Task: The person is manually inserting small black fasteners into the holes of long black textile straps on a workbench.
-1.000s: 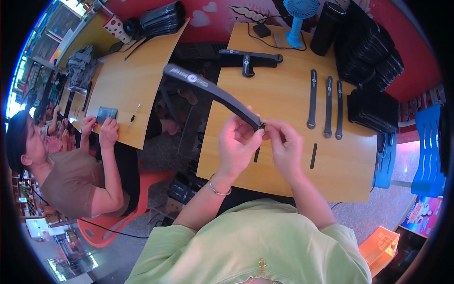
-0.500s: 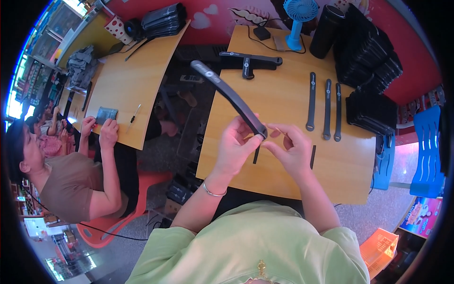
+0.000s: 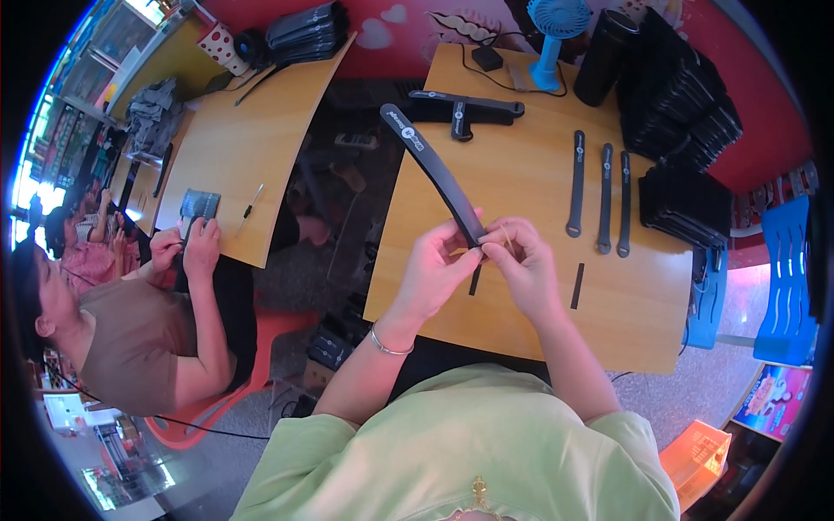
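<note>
Above the tan wooden table [image 3: 521, 182], your left fingers [image 3: 463, 262] grip the long dark-grey strap [image 3: 441, 178], right fingers [image 3: 502, 262] seemingly too; slackening could drop it.

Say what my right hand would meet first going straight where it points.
Probably the lower end of the dark strap, close beside your right hand; whether they touch is unclear.

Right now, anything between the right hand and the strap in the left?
Nothing visible. The right hand is right at the lower end of the dark strap, beside the left hand gripping it.
</note>
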Available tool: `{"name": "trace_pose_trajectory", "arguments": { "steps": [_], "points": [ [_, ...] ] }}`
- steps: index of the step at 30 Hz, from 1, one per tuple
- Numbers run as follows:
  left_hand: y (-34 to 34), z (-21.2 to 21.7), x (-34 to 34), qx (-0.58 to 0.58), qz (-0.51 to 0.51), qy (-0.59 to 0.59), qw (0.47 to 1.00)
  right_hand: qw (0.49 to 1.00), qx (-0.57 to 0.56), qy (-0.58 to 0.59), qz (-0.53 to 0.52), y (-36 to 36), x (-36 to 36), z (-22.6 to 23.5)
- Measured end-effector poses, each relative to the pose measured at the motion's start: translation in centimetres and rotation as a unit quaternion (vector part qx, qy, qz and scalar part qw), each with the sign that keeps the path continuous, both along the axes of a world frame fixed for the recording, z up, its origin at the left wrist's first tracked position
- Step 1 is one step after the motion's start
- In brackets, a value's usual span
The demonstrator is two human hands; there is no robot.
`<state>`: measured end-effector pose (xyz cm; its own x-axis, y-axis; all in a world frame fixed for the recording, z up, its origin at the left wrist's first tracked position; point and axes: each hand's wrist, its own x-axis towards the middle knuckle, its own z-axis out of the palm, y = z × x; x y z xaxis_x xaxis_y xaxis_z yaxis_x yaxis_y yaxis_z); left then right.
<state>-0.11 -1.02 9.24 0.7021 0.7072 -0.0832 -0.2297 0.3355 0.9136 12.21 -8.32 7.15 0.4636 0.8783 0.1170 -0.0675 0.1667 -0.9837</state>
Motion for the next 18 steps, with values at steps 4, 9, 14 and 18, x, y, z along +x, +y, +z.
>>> {"name": "trace_pose_trajectory", "arguments": {
  "steps": [4, 9, 14, 18],
  "points": [
    [0.2, 0.0, -0.3, 0.004, 0.015, 0.040, 0.999, 1.000, -0.013, -0.022, -0.006, 0.1, -0.2, 0.3],
    [0.2, -1.5, -0.4, 0.006, 0.008, 0.036, 0.999, 0.998, -0.015, -0.053, -0.033, 0.0, -0.3, -0.4],
    [0.2, -0.5, -0.4, 0.066, -0.004, 0.101, 0.993, 0.995, 0.000, -0.069, -0.071, -0.3, 0.3, 1.2],
    [-0.1, 1.1, -0.8, 0.094, -0.032, 0.147, 0.984, 0.988, -0.047, -0.142, -0.044, -0.9, 1.3, 3.4]
  ]
}}
